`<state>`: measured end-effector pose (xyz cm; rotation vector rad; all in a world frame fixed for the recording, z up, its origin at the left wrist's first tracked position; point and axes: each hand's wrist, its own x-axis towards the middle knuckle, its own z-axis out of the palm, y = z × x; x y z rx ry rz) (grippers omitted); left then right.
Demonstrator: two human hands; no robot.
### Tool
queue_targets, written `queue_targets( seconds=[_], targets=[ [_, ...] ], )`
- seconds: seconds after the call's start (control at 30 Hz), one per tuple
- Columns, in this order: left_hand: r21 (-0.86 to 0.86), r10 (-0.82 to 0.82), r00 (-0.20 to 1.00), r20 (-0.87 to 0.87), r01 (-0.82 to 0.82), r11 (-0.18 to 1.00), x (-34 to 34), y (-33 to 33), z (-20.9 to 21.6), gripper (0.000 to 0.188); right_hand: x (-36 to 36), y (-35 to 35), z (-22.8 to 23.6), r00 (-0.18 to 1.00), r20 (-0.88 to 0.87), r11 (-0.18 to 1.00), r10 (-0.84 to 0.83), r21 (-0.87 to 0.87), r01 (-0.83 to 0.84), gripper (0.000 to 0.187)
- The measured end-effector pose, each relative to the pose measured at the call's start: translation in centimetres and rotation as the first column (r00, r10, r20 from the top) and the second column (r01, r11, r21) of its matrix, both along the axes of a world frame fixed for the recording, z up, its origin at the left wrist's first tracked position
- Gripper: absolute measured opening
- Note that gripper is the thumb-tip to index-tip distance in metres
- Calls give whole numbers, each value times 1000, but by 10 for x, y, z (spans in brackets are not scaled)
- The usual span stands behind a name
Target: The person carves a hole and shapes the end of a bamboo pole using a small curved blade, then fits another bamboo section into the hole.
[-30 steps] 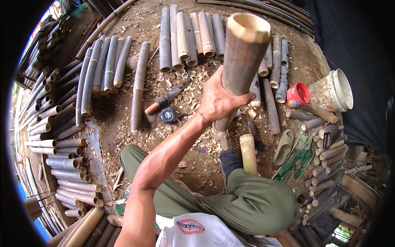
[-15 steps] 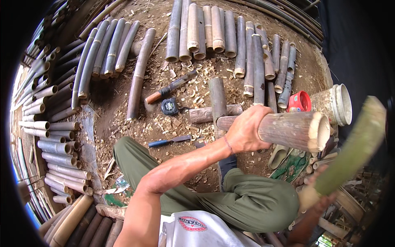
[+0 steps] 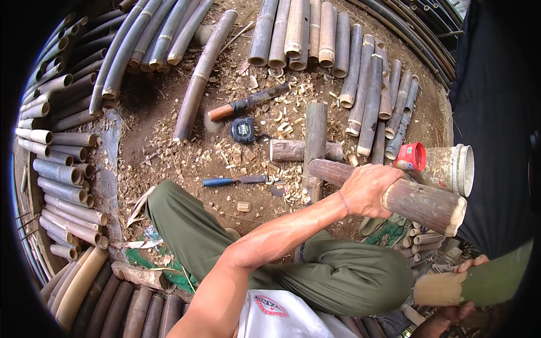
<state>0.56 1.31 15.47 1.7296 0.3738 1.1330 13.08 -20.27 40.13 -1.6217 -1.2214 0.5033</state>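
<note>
My left hand (image 3: pixel 369 191) is wrapped round a brownish-grey bamboo tube (image 3: pixel 425 205). The tube lies across in front of me, its right end pale and cut, its left end against another bamboo piece (image 3: pixel 315 135) that rests across a short log (image 3: pixel 287 150). At the lower right, my right hand (image 3: pixel 459 312) grips a green bamboo club (image 3: pixel 496 280) with a pale, pared-down end (image 3: pixel 437 289). Its fingers show above and below the club; the club's far part runs out of view.
On the chip-strewn ground lie a wooden-handled knife (image 3: pixel 248 102), a tape measure (image 3: pixel 243 130) and a blue-handled chisel (image 3: pixel 234 181). A red tub (image 3: pixel 411 156) and a dirty white bucket (image 3: pixel 448 169) stand at the right. Bamboo tubes (image 3: pixel 296 34) lie in rows ahead and stacked left (image 3: pixel 62 169).
My right hand has brought the green bamboo club down from its raised position toward the lower right. The tube in my left hand has tilted, its right end lower. The view has shifted.
</note>
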Motion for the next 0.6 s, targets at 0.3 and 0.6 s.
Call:
queue_targets(
  seconds=[0.3,0.6],
  targets=[
    [-15,-59,998,35,59,998,0,4,-19,73,-21,-1,-15,963,-138,960,-230,-196,201,107],
    [-15,-84,996,-34,84,996,-4,4,-18,71,-24,-17,-35,985,-78,896,-157,-430,109,103]
  ],
)
